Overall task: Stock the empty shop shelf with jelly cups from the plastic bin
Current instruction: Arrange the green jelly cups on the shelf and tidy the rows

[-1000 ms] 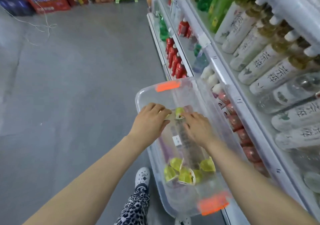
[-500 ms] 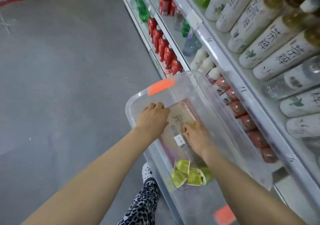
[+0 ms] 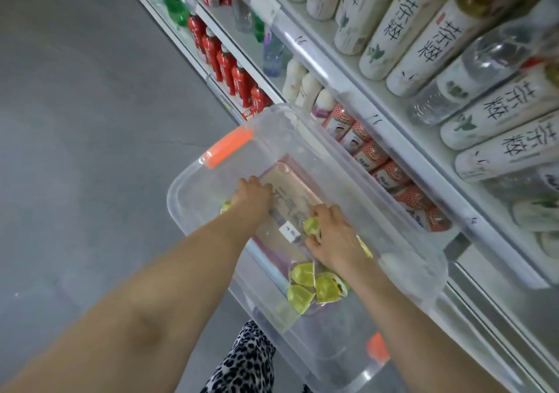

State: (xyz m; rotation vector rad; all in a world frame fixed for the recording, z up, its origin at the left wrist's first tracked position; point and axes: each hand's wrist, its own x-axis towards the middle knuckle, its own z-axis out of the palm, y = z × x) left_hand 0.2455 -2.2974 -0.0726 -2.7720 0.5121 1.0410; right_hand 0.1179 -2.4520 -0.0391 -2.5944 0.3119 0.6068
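A clear plastic bin [image 3: 405, 241] with orange latches stands against the shop shelf. Both my hands are inside it. My right hand [image 3: 332, 238] is closed on a green jelly cup [image 3: 311, 225] near the bin's middle. My left hand [image 3: 252, 194] is curled at the bin's left wall, with a bit of green jelly cup [image 3: 225, 206] showing under it; I cannot tell whether it grips it. Three more green jelly cups [image 3: 314, 286] lie loose on the bin's floor, nearer to me. An empty stretch of shelf [image 3: 484, 274] shows right of the bin.
Shelves on the right hold tall white tea bottles [image 3: 423, 29], red bottles [image 3: 230, 65] and pink-netted packs [image 3: 390, 174]. The shelf rail [image 3: 378, 120] runs just past the bin. Grey floor [image 3: 90, 120] lies to the left. My patterned trouser leg [image 3: 245, 362] is below the bin.
The view has tilted down and closer to the shelf. My right hand has drawn nearer to me with a jelly cup in its fingers. The left hand has stayed at the bin's left wall.
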